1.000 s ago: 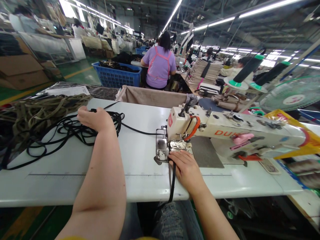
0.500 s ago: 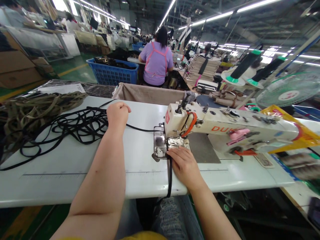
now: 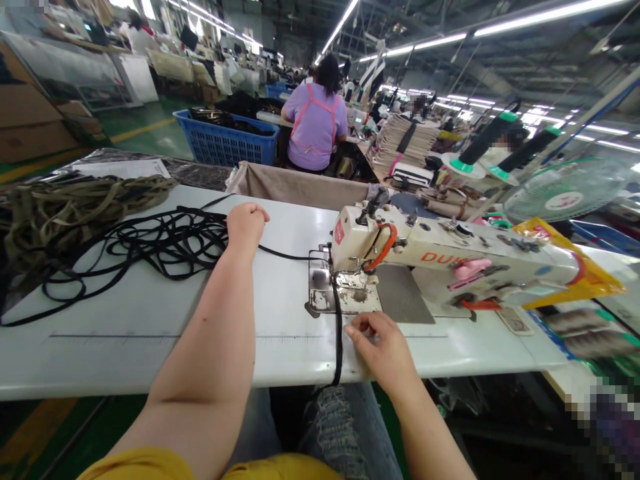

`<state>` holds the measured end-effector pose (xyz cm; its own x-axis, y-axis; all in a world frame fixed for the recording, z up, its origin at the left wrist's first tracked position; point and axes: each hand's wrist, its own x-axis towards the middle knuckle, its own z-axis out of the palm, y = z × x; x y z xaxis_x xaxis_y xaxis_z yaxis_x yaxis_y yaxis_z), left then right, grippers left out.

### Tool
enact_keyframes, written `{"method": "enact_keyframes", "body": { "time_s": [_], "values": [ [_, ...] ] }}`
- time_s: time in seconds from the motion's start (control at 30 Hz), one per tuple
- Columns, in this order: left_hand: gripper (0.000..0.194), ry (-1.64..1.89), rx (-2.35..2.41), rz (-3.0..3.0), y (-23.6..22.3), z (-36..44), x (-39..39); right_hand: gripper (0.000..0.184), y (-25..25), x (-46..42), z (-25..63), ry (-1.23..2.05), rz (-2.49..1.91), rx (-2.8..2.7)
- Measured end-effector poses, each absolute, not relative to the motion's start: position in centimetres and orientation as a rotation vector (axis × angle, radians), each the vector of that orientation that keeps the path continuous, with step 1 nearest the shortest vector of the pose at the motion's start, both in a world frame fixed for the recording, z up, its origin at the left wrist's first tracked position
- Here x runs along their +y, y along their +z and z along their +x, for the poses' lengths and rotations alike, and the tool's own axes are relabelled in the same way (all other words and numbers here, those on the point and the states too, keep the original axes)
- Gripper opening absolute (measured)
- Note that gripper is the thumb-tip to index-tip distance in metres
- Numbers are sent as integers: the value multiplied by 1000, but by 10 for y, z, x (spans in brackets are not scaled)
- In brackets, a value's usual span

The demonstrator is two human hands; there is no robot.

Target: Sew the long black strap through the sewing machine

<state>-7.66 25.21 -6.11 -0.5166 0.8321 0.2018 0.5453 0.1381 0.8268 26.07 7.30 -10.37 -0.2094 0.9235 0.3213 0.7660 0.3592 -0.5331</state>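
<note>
A narrow black strap [image 3: 339,333] runs through the sewing machine [image 3: 390,247] and hangs over the table's front edge. My left hand [image 3: 246,225] is closed, back up, left of the machine; the strap comes out from under it toward the needle area. The hand hides its own fingertips. Beside it spreads a loose tangle of the same black strap [image 3: 170,243]. My right hand [image 3: 383,343] rests near the front of the metal needle plate [image 3: 320,297], fingers loosely bent and thumb apart. Its thumb tip is just right of the strap, with nothing seen in the hand.
Olive straps [image 3: 90,207] are heaped at the left of the white table [image 3: 285,360]. A beige cloth-lined trough [image 3: 305,187] borders the back. Beyond are a blue basket [image 3: 230,143] and a co-worker [image 3: 315,123] seated facing away. Thread cones and a fan [image 3: 565,193] stand right.
My right hand has come off the needle plate and moved toward me and slightly right, fingers now bent. More of the strap and plate shows. My left hand remains closed in nearly the same place.
</note>
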Motion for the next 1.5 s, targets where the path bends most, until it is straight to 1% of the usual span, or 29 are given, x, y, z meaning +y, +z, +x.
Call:
{"method": "enact_keyframes", "body": {
  "time_s": [0.1, 0.23, 0.3, 0.33, 0.4, 0.5, 0.57, 0.6, 0.67, 0.73, 0.8, 0.83, 0.87, 0.9, 0.93, 1.0, 1.03, 1.1, 1.17, 1.2, 1.3, 1.33, 1.5],
  "values": [
    [27, 1311, 2097, 1331, -68, -78, 255, 23, -104, 70, 251, 461, -1485, -2069],
    [26, 1310, 2076, 1313, -75, -80, 259, 24, -104, 73, 251, 592, -1485, -1987],
    [26, 1315, 2063, 1319, -78, -81, 261, 28, -101, 73, 253, 651, -1471, -1953],
    [26, 1316, 2056, 1325, -78, -82, 262, 30, -98, 72, 255, 730, -1463, -1909],
    [25, 1312, 2054, 1337, -79, -82, 263, 36, -92, 66, 257, 963, -1470, -1747],
    [25, 1294, 2057, 1347, -78, -82, 262, 50, -78, 55, 266, 1260, -1543, -1482],
    [25, 1273, 2053, 1331, -77, -82, 262, 55, -68, 46, 281, 1330, -1610, -1488],
    [26, 1262, 2051, 1322, -77, -83, 262, 55, -63, 41, 291, 1352, -1642, -1529],
    [26, 1249, 2051, 1313, -78, -83, 263, 49, -57, 30, 319, 1387, -1724, -1648],
    [27, 1250, 2052, 1317, -79, -84, 264, 35, -56, 18, 350, 1370, -1856, -1837],
    [27, 1250, 2044, 1323, -81, -83, 265, 14, -61, 6, 375, 1115, -2007, -2088],
    [28, 1244, 2038, 1326, -81, -82, 264, 7, -65, 1, 383, 924, -2057, -2172],
    [28, 1237, 2032, 1334, -81, -81, 264, 5, -69, -4, 387, 746, -2074, -2225],
    [28, 1227, 2031, 1347, -81, -79, 262, 9, -72, -8, 385, 614, -2060, -2251],
    [27, 1213, 2032, 1364, -80, -77, 261, 18, -76, -12, 379, 544, -2012, -2262],
    [26, 1180, 2034, 1409, -79, -72, 257, 33, -82, -17, 358, 556, -1856, -2260],
    [25, 1163, 2032, 1434, -79, -69, 255, 33, -85, -19, 345, 593, -1762, -2244],
    [25, 1132, 2023, 1483, -79, -64, 252, 21, -96, -23, 321, 666, -1634, -2181],
    [25, 1108, 2017, 1536, -80, -61, 249, 16, -112, -28, 305, 796, -1590, -2117],
    [26, 1095, 2016, 1563, -80, -59, 248, 17, -122, -30, 300, 894, -1575, -2084],
    [27, 1055, 2011, 1630, -82, -57, 248, 39, -156, -35, 293, 1155, -1525, -1897],
    [28, 1039, 2010, 1644, -83, -56, 248, 42, -166, -36, 291, 1205, -1520, -1820],
    [28, 954, 2032, 1663, -83, -56, 248, 40, -201, -34, 277, 1282, -1559, -1663]
  ]
}}
